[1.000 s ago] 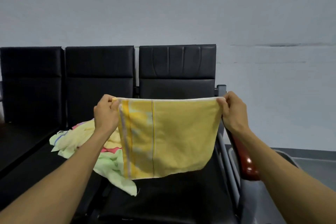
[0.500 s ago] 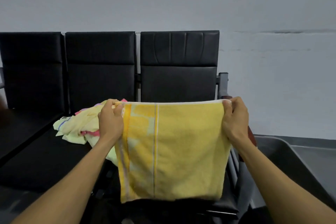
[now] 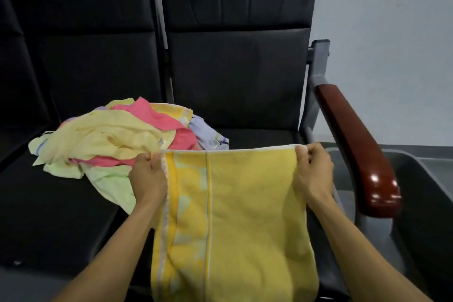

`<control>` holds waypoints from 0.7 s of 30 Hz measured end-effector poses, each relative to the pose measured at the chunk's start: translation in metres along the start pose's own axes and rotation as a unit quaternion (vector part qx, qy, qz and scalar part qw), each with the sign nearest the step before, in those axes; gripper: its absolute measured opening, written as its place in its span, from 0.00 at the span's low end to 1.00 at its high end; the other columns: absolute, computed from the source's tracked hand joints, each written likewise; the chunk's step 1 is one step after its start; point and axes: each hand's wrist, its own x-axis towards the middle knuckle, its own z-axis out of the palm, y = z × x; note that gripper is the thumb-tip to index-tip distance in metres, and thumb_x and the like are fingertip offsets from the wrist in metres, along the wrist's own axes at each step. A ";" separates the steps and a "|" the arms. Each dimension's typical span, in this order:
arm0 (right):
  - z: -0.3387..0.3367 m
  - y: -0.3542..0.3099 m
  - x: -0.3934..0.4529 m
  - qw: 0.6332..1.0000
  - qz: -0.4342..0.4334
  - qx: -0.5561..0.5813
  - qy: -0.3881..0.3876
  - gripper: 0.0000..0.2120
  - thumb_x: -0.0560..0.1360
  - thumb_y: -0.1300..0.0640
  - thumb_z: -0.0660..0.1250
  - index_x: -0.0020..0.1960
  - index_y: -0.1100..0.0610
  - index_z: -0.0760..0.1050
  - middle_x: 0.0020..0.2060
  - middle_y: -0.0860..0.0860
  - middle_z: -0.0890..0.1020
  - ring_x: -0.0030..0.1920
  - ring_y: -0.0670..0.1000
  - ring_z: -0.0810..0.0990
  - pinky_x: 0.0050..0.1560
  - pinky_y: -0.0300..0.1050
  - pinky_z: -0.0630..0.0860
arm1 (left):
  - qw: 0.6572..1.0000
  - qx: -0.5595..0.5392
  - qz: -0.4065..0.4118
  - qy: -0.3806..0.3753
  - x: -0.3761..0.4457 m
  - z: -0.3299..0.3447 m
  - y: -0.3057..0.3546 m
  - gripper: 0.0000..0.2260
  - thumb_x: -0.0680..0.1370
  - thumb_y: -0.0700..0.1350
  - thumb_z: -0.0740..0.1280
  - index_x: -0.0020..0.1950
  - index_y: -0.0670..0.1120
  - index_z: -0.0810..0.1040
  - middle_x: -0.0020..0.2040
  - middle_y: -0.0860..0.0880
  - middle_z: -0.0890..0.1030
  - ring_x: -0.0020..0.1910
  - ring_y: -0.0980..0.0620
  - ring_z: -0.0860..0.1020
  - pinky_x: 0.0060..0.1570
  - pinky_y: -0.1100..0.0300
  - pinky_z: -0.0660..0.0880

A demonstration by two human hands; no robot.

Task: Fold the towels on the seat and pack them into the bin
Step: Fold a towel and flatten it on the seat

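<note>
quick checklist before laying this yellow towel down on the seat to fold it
1. Left hand pinching its top corner of the yellow towel: ok.
2. Right hand pinching the other top corner: ok.
3. Top edge stretched straight between the hands: ok.
4. Towel's lower edge hanging flat, not bunched: cannot tell, it runs out of frame.
5. Bare seat behind the towel for laying it: ok, though the towel pile overlaps its left side.
6. Bin room: cannot tell, only part shows.
</note>
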 end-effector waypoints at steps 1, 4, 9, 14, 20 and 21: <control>0.007 0.008 0.005 1.000 0.024 -0.005 -0.015 0.10 0.82 0.53 0.62 0.44 0.57 0.74 0.34 0.50 0.78 0.37 0.48 0.76 0.35 0.43 0.70 | 1.000 0.006 -0.020 -0.010 0.003 0.007 -0.007 0.11 0.84 0.47 0.61 0.51 0.40 0.75 0.47 0.44 0.79 0.49 0.42 0.77 0.52 0.47 0.74; 0.023 0.020 0.020 0.990 0.126 0.018 -0.064 0.13 0.81 0.51 0.64 0.42 0.58 0.76 0.32 0.51 0.77 0.34 0.51 0.76 0.34 0.45 0.71 | 0.995 0.009 -0.082 -0.048 0.016 0.027 -0.020 0.13 0.84 0.48 0.62 0.53 0.38 0.78 0.49 0.41 0.81 0.50 0.41 0.78 0.51 0.49 0.74; 0.040 0.011 0.020 0.968 0.199 0.100 -0.118 0.15 0.82 0.52 0.64 0.40 0.59 0.74 0.28 0.52 0.72 0.29 0.51 0.71 0.29 0.45 0.71 | 0.988 -0.041 -0.100 -0.115 0.019 0.053 -0.016 0.12 0.82 0.48 0.66 0.44 0.42 0.80 0.38 0.45 0.81 0.40 0.42 0.79 0.43 0.50 0.75; 0.057 -0.005 0.003 0.961 0.184 0.115 -0.173 0.13 0.81 0.53 0.67 0.42 0.60 0.78 0.26 0.51 0.75 0.26 0.48 0.73 0.29 0.45 0.73 | 0.971 -0.099 -0.092 -0.197 -0.011 0.068 0.000 0.11 0.79 0.46 0.68 0.43 0.39 0.75 0.33 0.42 0.76 0.32 0.45 0.74 0.35 0.46 0.75; 0.070 -0.009 -0.017 0.945 0.171 0.135 -0.245 0.07 0.79 0.58 0.70 0.46 0.62 0.80 0.31 0.56 0.81 0.30 0.50 0.79 0.31 0.43 0.78 | 0.954 -0.093 -0.057 -0.278 -0.034 0.073 0.010 0.10 0.81 0.42 0.68 0.40 0.44 0.73 0.31 0.50 0.71 0.28 0.55 0.73 0.32 0.51 0.81; 0.071 -0.008 -0.019 0.946 0.156 0.120 -0.257 0.06 0.78 0.59 0.71 0.45 0.61 0.80 0.31 0.55 0.82 0.31 0.51 0.81 0.31 0.42 0.78 | 0.952 -0.088 -0.048 -0.288 -0.036 0.073 0.010 0.10 0.80 0.42 0.69 0.40 0.44 0.73 0.31 0.49 0.71 0.28 0.55 0.73 0.32 0.49 0.82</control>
